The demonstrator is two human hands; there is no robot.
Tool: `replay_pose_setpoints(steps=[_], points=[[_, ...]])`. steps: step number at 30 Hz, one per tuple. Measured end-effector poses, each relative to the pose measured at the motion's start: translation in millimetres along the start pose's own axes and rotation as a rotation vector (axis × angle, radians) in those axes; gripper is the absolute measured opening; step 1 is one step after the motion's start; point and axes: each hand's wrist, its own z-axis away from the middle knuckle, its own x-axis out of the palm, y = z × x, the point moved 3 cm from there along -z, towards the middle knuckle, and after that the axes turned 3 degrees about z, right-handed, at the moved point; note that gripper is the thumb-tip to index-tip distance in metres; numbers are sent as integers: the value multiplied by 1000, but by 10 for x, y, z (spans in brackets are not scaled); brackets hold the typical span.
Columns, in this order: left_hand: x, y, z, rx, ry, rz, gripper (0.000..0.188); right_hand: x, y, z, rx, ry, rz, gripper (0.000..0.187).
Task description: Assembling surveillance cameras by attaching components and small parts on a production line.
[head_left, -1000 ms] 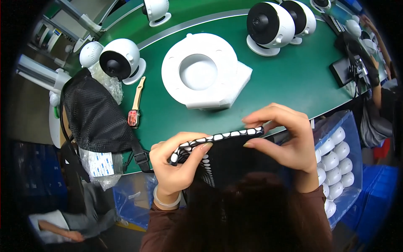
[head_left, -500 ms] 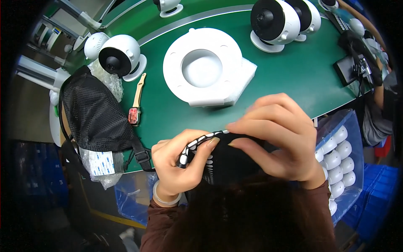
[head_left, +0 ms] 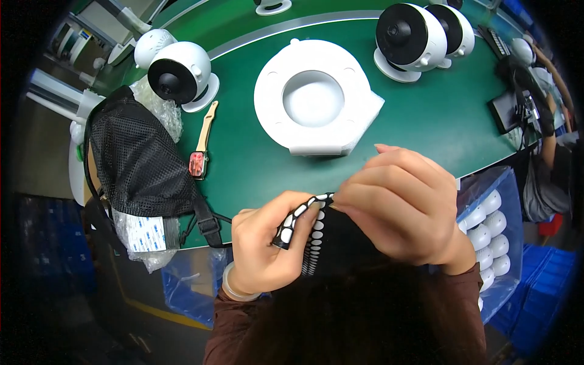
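Note:
My left hand (head_left: 267, 243) is closed on a black strip with white oval pads (head_left: 300, 210), bent between thumb and fingers. From it a tail with a row of white ovals (head_left: 316, 243) hangs down toward my lap. My right hand (head_left: 404, 207) is closed too, its thumb and index finger pinching at the strip's far right end. Whether a single pad sits between those fingertips is hidden. Beyond my hands, a white ring-shaped housing (head_left: 313, 97) with a round hollow rests on a white foam block (head_left: 367, 118) on the green table (head_left: 243, 158).
White ball-shaped cameras with black fronts stand at the back left (head_left: 179, 76) and back right (head_left: 410, 39). A black mesh bag (head_left: 140, 158) and a watch with a tan strap (head_left: 198, 164) lie left. Right of me, a blue-lined bin (head_left: 514, 237) holds several white domes (head_left: 490, 234).
My right fingers have closed from a parted pinch onto the strip's end. My left hand has shifted slightly right, and more of the hanging oval row shows. The view has shifted a little.

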Motion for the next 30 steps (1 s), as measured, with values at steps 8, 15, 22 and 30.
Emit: replay_pose_setpoints(steps=[8,15,22,30], points=[[-106,-249,-94,-195,251,206,9,-116,-199,-24,-39,39,26,15],[187,-129,-259,126,12,15,18,-55,205,-272,348,46,-171,6],[238,-123,-236,166,9,-11,24,88,207,-267,306,-62,-113,8],[263,-132,-226,203,-12,-10,34,108,192,-267,313,-3,-81,7]])
